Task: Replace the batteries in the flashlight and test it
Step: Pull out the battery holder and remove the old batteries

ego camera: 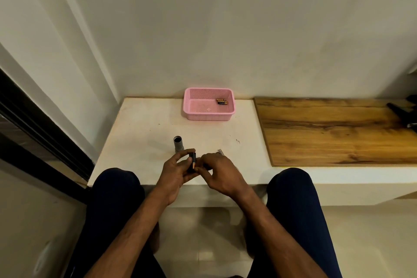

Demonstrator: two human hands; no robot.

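Note:
My left hand [178, 170] holds a black battery holder [193, 161] with a black-and-copper battery in it, over the near edge of the white ledge. My right hand [220, 172] touches the holder's lower end with its fingertips. The grey flashlight body [178, 144] stands upright on the ledge just behind my left hand, its open end up. A small silvery part [220, 152], perhaps the cap, lies behind my right hand, mostly hidden. Spare batteries [222, 101] lie in the pink basket [208, 116] at the back.
The white ledge [140, 133] meets the wall behind the basket. A wooden board [334, 131] lies to the right, with a dark object [404, 115] at its far right end. My knees flank the ledge's near edge.

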